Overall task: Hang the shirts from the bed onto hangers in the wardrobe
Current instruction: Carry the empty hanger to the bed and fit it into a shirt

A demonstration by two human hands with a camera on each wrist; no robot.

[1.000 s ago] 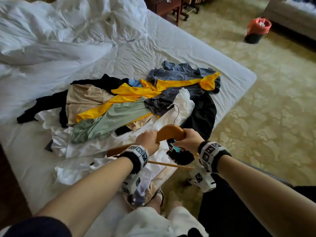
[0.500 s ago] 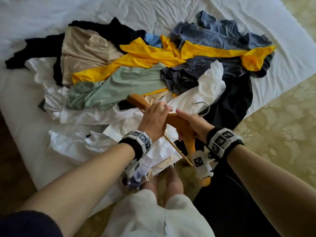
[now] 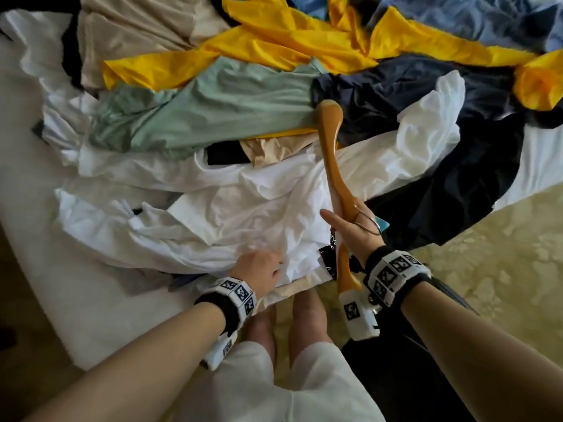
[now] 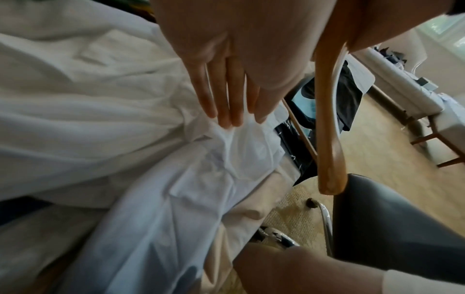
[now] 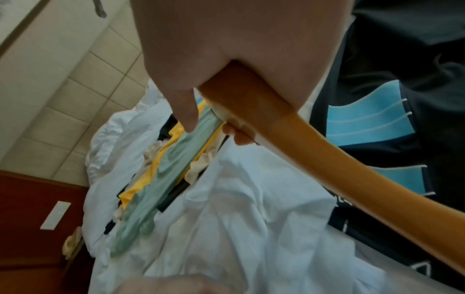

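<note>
While right hand (image 3: pixel 355 229) grips hanger (image 3: pixel 333 166), left hand (image 3: pixel 259 268) touches white shirt (image 3: pixel 243 208)

Nothing here can be read as words or numbers. The wristbands (image 3: pixel 393 274) on both arms carry black-and-white square marker patterns, not letters. A dark garment (image 5: pixel 377 151) at the near right edge of the bed has white marks along its edge, seen in the left wrist view beside the wooden hanger (image 4: pixel 329 143), but they are too blurred and cut off to make out. The pale blue stripes on it bear no writing.
</note>
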